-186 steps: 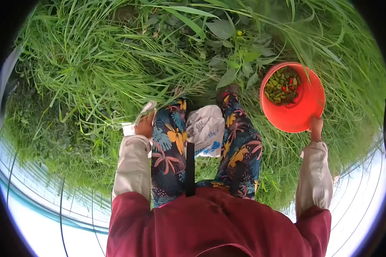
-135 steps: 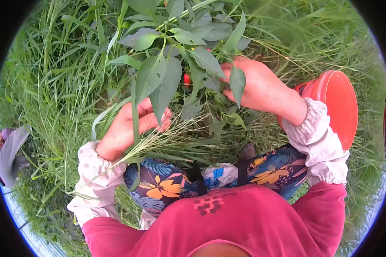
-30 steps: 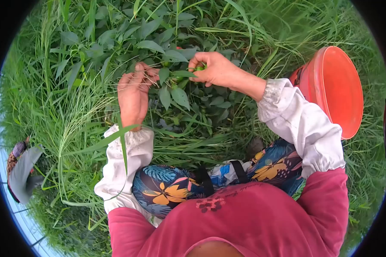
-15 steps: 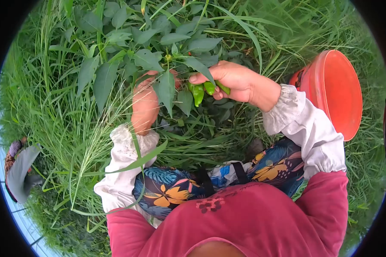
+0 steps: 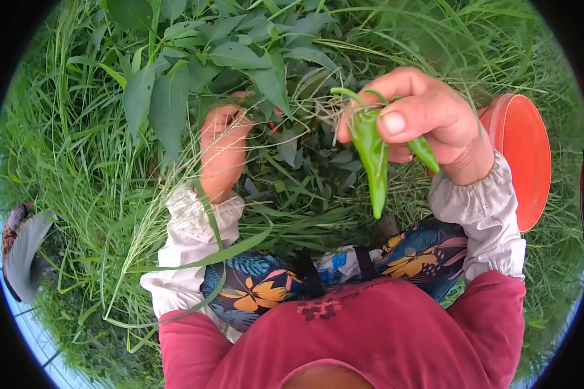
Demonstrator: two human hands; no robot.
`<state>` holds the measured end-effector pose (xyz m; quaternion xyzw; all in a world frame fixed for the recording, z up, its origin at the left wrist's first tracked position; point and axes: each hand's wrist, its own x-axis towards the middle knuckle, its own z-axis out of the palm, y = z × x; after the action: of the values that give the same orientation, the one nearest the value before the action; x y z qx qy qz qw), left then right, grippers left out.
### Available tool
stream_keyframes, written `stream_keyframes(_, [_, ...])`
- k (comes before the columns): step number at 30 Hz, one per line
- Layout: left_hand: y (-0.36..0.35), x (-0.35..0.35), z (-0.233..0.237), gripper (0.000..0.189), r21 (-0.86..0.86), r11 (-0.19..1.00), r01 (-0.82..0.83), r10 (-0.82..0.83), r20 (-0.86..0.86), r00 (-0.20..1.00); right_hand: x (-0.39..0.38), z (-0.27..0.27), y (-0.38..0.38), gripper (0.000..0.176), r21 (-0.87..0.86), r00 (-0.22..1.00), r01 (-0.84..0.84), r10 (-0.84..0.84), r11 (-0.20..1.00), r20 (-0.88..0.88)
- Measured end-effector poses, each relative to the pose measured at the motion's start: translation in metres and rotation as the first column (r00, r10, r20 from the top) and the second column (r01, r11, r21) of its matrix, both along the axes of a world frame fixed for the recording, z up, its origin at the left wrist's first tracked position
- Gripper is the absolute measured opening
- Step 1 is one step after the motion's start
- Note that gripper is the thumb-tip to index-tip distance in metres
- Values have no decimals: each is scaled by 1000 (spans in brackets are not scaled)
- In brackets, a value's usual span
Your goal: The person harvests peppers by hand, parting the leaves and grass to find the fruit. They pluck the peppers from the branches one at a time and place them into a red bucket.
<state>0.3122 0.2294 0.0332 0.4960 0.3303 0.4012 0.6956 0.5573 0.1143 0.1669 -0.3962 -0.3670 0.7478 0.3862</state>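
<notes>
green peppers [image 5: 374,155], at least two, hang from the right hand [image 5: 435,123], above the ground and to the left of the red bucket [image 5: 525,162]. tall grass [image 5: 91,168] covers the ground, with a broad-leaved plant [image 5: 237,57] at the top and small red spots among the foliage. the setting looks outdoors; a pale, lined surface [image 5: 42,343] curves along the lower left edge, and near it another person [image 5: 29,259] shows in grey. the bucket stands partly behind the right sleeve [image 5: 477,214], its rim turned sideways; its contents cannot be seen.

the pink top [image 5: 363,343] carries a dark dotted print and faint lettering, too blurred to read. between the patterned trousers [image 5: 253,288] a crumpled white-and-blue thing [image 5: 340,264] shows, with no legible label.

the right grip is closed, thumb pressing the peppers near their stems against the fingers. the left hand [image 5: 224,152] reaches in under the leaves, fingers curled and partly hidden; i cannot tell whether its grip holds anything.
</notes>
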Motion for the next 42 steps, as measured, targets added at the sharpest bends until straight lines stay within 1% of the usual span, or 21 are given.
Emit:
stream_keyframes(2, [6,4,21,22,48,991,121,-124,56,991,29,28,-22,36,283,927,190,-267,940,265])
stream_keyframes(3, [7,3,20,22,70,995,68,-77,145,986,45,41,-41,38,345,809,313,-439,885,392])
stream_keyframes(5, [11,-2,24,22,-55,994,-99,105,129,986,67,44,-78,39,581,268,443,-719,683,641])
stream_keyframes(6, [25,-10,11,19,-93,993,-78,97,227,969,77,43,-97,41,603,94,533,-750,594,655])
stream_keyframes(7, [28,-13,13,19,-63,992,-106,116,184,976,86,42,-116,45,665,-181,498,-683,557,708])
stream_keyframes(8, [29,-16,12,18,-46,993,-110,117,198,973,113,30,-141,48,680,-300,509,-632,528,715])
stream_keyframes(12, [34,-14,9,17,-68,993,-101,115,241,964,141,11,-161,52,642,-355,613,-565,461,745])
stream_keyframes(14, [30,-13,11,17,-77,990,-117,132,230,964,153,4,-157,55,790,-731,430,-346,436,589])
stream_keyframes(15, [27,-13,12,17,-88,987,-136,152,215,965,167,4,-163,55,791,-733,430,-344,434,587])
stream_keyframes(17, [27,-13,13,17,-87,988,-125,140,204,969,209,2,-185,59,318,-446,758,98,569,889])
stream_keyframes(18, [27,-14,14,17,-88,989,-119,134,190,973,219,-22,-196,61,449,-724,604,218,659,654])
stream_keyframes(19, [26,-14,15,17,-84,988,-130,144,190,971,209,-18,-190,61,451,-726,596,207,664,656])
stream_keyframes(21, [25,-8,15,17,-109,986,-128,146,180,973,171,-12,-170,59,528,-913,146,-92,836,398])
stream_keyframes(22, [27,-6,12,18,-89,993,-83,102,227,969,121,6,-140,47,661,-762,85,-378,745,525])
stream_keyframes(24, [26,-4,14,21,-69,995,-66,80,223,972,42,19,-107,34,808,-162,167,-793,565,588])
stream_keyframes(26, [27,-3,14,23,-72,995,-65,79,218,973,-8,41,-92,27,803,319,-318,-741,504,591])
stream_keyframes(28, [28,-5,12,22,-71,996,-52,66,205,976,-50,42,-79,29,793,434,-523,-703,313,563])
stream_keyframes(30, [25,-8,10,20,-81,996,-38,52,182,982,-88,28,-71,29,831,522,-551,-748,72,411])
stream_keyframes(32, [24,-8,7,22,-51,998,-19,30,208,978,-127,17,-60,29,838,560,-541,-774,-71,296])
stream_keyframes(41, [13,-5,15,25,-87,995,-51,63,142,988,-219,17,16,22,746,516,-666,-723,-3,458])
stream_keyframes(42, [14,-5,8,25,-83,991,-105,115,130,985,-226,19,31,19,881,630,-473,-700,-2,337])
